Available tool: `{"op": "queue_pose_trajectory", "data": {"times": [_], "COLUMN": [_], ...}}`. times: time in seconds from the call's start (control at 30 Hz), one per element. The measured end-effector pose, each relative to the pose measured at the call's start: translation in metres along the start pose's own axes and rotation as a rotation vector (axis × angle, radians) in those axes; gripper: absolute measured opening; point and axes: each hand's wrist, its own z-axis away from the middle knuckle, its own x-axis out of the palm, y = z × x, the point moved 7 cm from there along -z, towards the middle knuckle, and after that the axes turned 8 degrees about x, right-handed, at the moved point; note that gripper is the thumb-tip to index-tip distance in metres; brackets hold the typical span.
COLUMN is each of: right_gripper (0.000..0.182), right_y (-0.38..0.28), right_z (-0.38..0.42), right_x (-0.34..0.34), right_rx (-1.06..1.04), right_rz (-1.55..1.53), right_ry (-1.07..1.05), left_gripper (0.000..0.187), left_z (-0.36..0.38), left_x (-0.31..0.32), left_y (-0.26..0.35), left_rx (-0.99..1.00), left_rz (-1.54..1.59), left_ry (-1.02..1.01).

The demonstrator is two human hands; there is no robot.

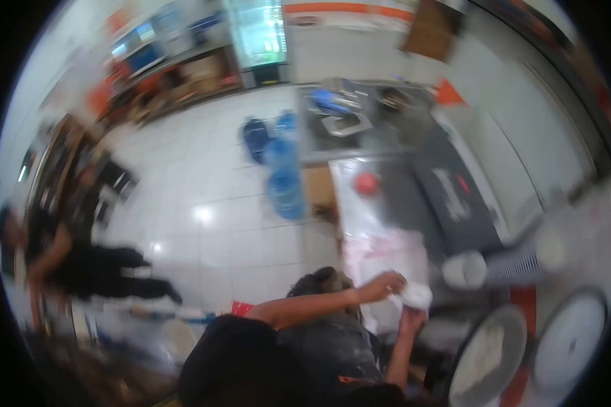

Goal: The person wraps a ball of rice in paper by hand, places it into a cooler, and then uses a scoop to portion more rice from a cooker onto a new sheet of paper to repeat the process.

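At the near edge, a white object [417,295] is held above the near end of the counter [414,197]; motion blur prevents identification of what it is. The left hand [387,281] is closed over its left side, with the arm extended from the near left. The right hand [411,319] is raised against its underside from below; whether its fingers are clenched cannot be told. To the near right, two round white trays [489,353] [570,339] are seen side by side, tilted by the lens. Just beyond the hands, a white container [465,269] is located to the right of the white object, and a pink-and-white sheet [387,251] is spread on the counter to the left of that container. Further along the counter, a red round item [366,183] is positioned beside a dark mat [448,190]. On the white tiled floor [204,217], left of the counter, blue water bottles [285,183] are grouped. At the far left, another person in dark clothing [81,264] is visible. At the far end, a sink unit [346,122] and a glass-fronted cooler [258,34] are installed.
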Motion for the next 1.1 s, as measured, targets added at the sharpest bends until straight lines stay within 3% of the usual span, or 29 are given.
{"op": "queue_pose_trajectory", "data": {"times": [0.03,0.07,0.1,0.17,0.3,0.33,0.4,0.47,0.53,0.6,0.67,0.7,0.73,0.8,0.83,0.87,0.9,0.93,1.0,1.03,1.1], "right_gripper": [0.044,0.044,0.043,0.039,0.033,0.033,0.033,0.031,0.032,0.038,0.052,0.056,0.056,0.050,0.043,0.044,0.045,0.047,0.050,0.053,0.053], "right_y": [0.006,0.005,0.009,0.011,0.005,0.000,-0.021,-0.035,-0.036,-0.051,-0.037,-0.037,-0.025,-0.019,-0.015,-0.007,0.001,0.007,0.021,0.025,0.025], "right_z": [0.002,0.008,0.002,0.000,0.001,0.002,0.004,0.008,0.012,0.009,0.013,0.000,-0.016,-0.034,-0.040,-0.050,-0.061,-0.071,-0.092,-0.101,-0.117], "right_x": [0.013,0.025,0.045,0.079,0.141,0.152,0.169,0.179,0.203,0.208,0.258,0.257,0.268,0.330,0.342,0.342,0.343,0.346,0.341,0.343,0.352], "right_rx": [-0.017,-0.143,-0.115,-0.170,-0.281,-0.315,-0.530,-0.596,-0.410,-0.403,-0.094,-0.123,-0.111,-0.539,-0.548,-0.391,-0.381,-0.375,-0.388,-0.403,-0.453], "right_rz": [0.039,0.159,0.079,0.236,0.411,0.391,0.750,0.739,0.682,0.589,0.628,0.852,0.845,1.537,1.384,1.081,0.912,0.739,0.621,0.506,0.377], "right_ry": [-0.288,-0.345,-0.358,0.010,0.126,0.151,0.333,0.310,0.323,0.210,0.210,0.328,0.309,0.401,0.390,0.365,0.235,0.120,0.116,0.102,0.194], "left_gripper": [0.013,0.012,0.014,0.021,0.021,0.021,0.021,0.022,0.025,0.023,0.022,0.021,0.020,0.019,0.017,0.016,0.017,0.017,0.024,0.024,0.036], "left_z": [-0.003,-0.010,-0.017,-0.034,-0.073,-0.084,-0.104,-0.121,-0.144,-0.168,-0.195,-0.209,-0.220,-0.247,-0.263,-0.275,-0.288,-0.294,-0.303,-0.303,-0.313], "left_x": [0.003,0.000,-0.001,-0.013,-0.019,-0.018,-0.020,-0.023,-0.032,-0.046,-0.058,-0.062,-0.068,-0.084,-0.093,-0.101,-0.112,-0.120,-0.120,-0.116,-0.129], "left_y": [0.004,0.016,0.022,0.049,0.101,0.104,0.098,0.098,0.099,0.096,0.098,0.106,0.112,0.108,0.103,0.095,0.075,0.068,0.036,0.034,0.028], "left_rx": [0.061,-0.016,-0.032,0.090,0.253,0.268,0.316,0.364,0.442,0.506,0.561,0.630,0.696,0.709,0.645,0.576,0.349,0.349,-0.102,-0.091,0.044], "left_rz": [-0.053,-0.045,-0.074,-0.107,-0.299,-0.309,-0.331,-0.360,-0.324,-0.338,-0.352,-0.316,-0.289,-0.337,-0.215,-0.084,0.145,0.145,0.428,0.454,0.224], "left_ry": [-0.059,-0.089,-0.114,-0.077,-0.157,-0.168,-0.248,-0.310,-0.368,-0.444,-0.516,-0.564,-0.613,-0.649,-0.715,-0.773,-0.730,-0.731,-0.741,-0.773,-0.489]}}
